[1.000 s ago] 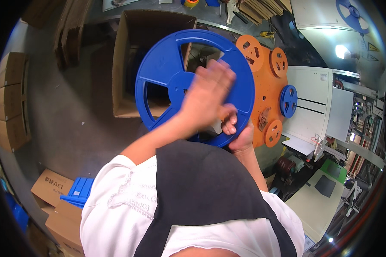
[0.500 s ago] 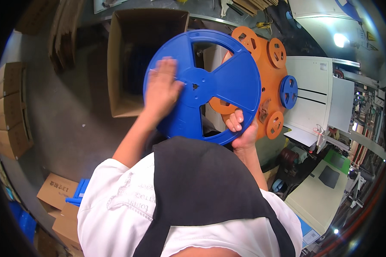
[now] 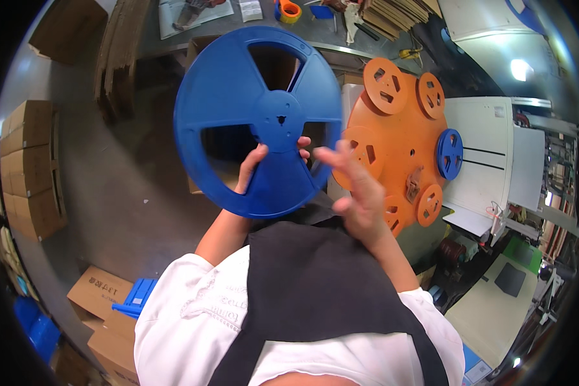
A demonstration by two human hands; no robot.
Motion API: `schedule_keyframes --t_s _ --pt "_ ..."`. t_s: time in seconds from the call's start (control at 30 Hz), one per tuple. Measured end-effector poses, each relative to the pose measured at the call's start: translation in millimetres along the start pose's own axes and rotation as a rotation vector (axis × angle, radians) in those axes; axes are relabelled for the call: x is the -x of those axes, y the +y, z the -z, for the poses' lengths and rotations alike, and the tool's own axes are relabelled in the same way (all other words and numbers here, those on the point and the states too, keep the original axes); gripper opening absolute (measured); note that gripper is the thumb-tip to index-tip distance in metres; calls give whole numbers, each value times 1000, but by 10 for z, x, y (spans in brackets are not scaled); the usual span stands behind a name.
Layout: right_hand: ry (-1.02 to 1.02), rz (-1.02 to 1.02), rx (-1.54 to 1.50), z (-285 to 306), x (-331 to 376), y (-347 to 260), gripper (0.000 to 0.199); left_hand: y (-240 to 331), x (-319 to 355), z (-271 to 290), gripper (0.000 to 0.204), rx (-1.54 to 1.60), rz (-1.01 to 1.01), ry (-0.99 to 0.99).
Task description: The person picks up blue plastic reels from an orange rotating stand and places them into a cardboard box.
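A large blue plastic reel (image 3: 222, 83) with three window-like openings is held up in front of my chest. My left hand (image 3: 248, 168) grips its lower spoke, thumb on the near face and fingertips showing past the spoke's other side. Just off the reel's right edge is my right hand (image 3: 367, 199), open with its fingers apart and nothing in it. Behind the reel stands an open cardboard box (image 3: 201, 46), mostly hidden.
To the right is a large orange disc (image 3: 408, 125) bearing several small orange reels (image 3: 385, 83) and a blue one (image 3: 450, 154). Stacked cartons (image 3: 29, 164) line the left side. A roll of orange tape (image 3: 289, 11) lies on the grey bench at the back.
The blue reel has moved left and turned. My left hand has gone from lying flat on its face to gripping a spoke; my right hand has let go of the rim.
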State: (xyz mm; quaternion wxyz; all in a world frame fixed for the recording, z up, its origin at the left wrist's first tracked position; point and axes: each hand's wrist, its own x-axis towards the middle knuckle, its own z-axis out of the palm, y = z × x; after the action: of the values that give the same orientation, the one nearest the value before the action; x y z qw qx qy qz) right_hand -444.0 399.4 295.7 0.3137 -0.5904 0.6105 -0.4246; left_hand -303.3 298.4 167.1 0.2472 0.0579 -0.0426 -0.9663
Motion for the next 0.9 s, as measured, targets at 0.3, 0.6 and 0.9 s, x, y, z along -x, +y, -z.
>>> schedule_keyframes --t_s 0.3,0.6,0.9 --pt "712 -305 -369 201 245 379 46 87 180 114 74 465 56 -87" --pt "652 -416 -563 109 203 412 43 104 152 168 92 471 43 -99" --pt "589 -474 -586 70 212 448 43 106 174 301 97 543 10 -111"
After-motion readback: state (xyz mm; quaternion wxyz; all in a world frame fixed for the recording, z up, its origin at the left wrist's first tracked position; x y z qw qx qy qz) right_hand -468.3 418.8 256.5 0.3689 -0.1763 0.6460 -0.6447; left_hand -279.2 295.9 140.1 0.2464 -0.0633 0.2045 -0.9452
